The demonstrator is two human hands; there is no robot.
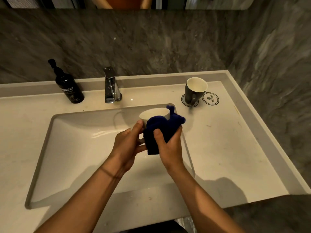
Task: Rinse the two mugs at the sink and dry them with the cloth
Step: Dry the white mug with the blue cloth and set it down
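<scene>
Above the right side of the sink basin (70, 148), my left hand (127, 145) grips a mug (154, 114) with a white inside. A dark blue cloth (161, 130) is wrapped around the mug's near and right side, and my right hand (168, 145) grips the cloth against the mug. Most of the mug's outside is hidden by the cloth and my hands. A second mug (195, 91), dark outside and white inside, stands upright on a round coaster (184, 101) on the counter at the back right, its handle towards me.
A chrome tap (111, 86) stands behind the basin. A dark hand-wash bottle (69, 84) stands to its left. A second printed coaster (210, 98) lies beside the standing mug. The pale counter (227, 148) ends at a grey stone wall on the right.
</scene>
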